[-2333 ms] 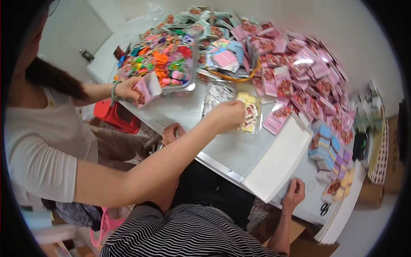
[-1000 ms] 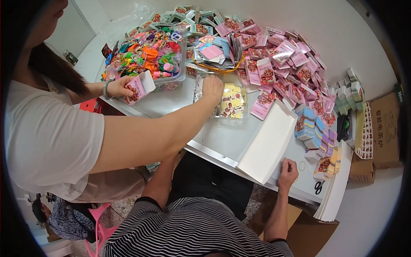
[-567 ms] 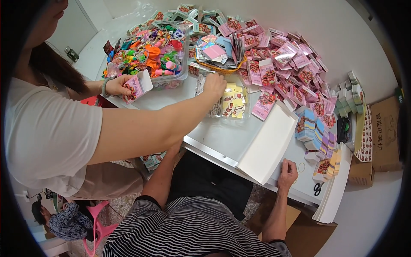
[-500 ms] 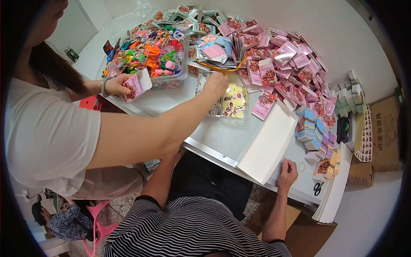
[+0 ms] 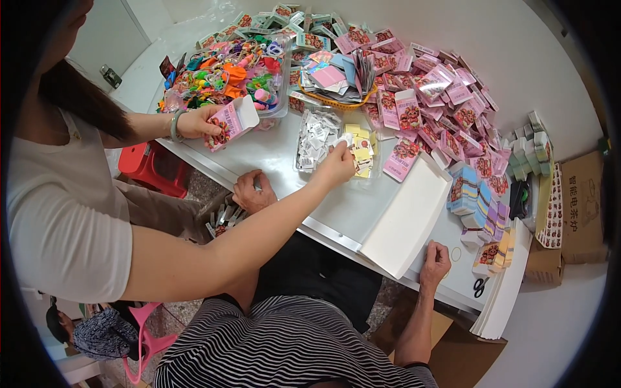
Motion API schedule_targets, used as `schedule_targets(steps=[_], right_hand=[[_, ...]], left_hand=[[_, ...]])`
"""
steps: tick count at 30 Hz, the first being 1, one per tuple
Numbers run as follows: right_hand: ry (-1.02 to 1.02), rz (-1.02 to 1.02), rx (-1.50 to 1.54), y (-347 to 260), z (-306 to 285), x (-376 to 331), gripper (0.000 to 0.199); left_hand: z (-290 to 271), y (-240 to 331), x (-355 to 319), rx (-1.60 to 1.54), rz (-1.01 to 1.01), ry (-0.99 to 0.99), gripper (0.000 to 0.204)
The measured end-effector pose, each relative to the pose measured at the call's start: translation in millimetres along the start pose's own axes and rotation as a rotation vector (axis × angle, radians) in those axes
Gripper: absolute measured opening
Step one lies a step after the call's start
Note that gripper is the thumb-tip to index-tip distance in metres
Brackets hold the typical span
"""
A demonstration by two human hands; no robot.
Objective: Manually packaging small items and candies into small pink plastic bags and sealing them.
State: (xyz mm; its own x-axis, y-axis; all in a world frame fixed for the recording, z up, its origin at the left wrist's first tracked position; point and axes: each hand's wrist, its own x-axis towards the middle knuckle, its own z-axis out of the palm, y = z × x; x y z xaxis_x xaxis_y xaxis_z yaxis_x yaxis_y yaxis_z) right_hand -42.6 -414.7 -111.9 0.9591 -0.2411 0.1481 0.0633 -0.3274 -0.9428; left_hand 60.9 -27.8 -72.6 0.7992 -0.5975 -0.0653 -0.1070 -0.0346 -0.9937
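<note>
My left hand (image 5: 254, 191) rests at the near edge of the white table (image 5: 284, 193), fingers loosely curled, with nothing visible in it. It lies below a co-worker's right forearm. At the table's edge on the right, my right hand (image 5: 436, 262) is closed in a loose fist, seemingly holding nothing. A long white tray (image 5: 407, 220) of card lies just left of it, and a rubber band (image 5: 456, 253) to its right. The co-worker's left hand (image 5: 199, 123) holds an opened pink box (image 5: 228, 129); their right hand (image 5: 336, 165) pinches a small white piece over yellow cards (image 5: 366, 143).
A tub of colourful trinkets (image 5: 226, 74), a tub of white packets (image 5: 317, 139) and a yellow basket (image 5: 333, 100) stand toward the back. Pink boxes (image 5: 453, 97) are heaped behind. Blue boxes (image 5: 464, 187) and black scissors (image 5: 479, 286) lie right. A red stool (image 5: 145, 168) stands left.
My left hand has come up onto the table's edge from under the co-worker's arm. The co-worker's right hand has moved nearer with a white piece; the pink box shifted right. My right hand stays put.
</note>
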Motion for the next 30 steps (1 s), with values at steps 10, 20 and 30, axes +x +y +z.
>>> schedule_targets(steps=[10, 20, 30], right_hand=[[-0.019, 0.015, -0.001, -5, 2, -1, 0.013], [0.010, 0.011, 0.008, 4, -1, 0, 0.015], [-0.002, 0.021, 0.009, 8, -3, 0, 0.014]], left_hand=[[-12, -37, -75, 0.535, 0.209, 0.053, 0.028], [-32, -53, -67, -1.187, -0.558, 0.533, 0.013], [-12, 74, -150, -0.284, -0.958, -0.259, 0.018]])
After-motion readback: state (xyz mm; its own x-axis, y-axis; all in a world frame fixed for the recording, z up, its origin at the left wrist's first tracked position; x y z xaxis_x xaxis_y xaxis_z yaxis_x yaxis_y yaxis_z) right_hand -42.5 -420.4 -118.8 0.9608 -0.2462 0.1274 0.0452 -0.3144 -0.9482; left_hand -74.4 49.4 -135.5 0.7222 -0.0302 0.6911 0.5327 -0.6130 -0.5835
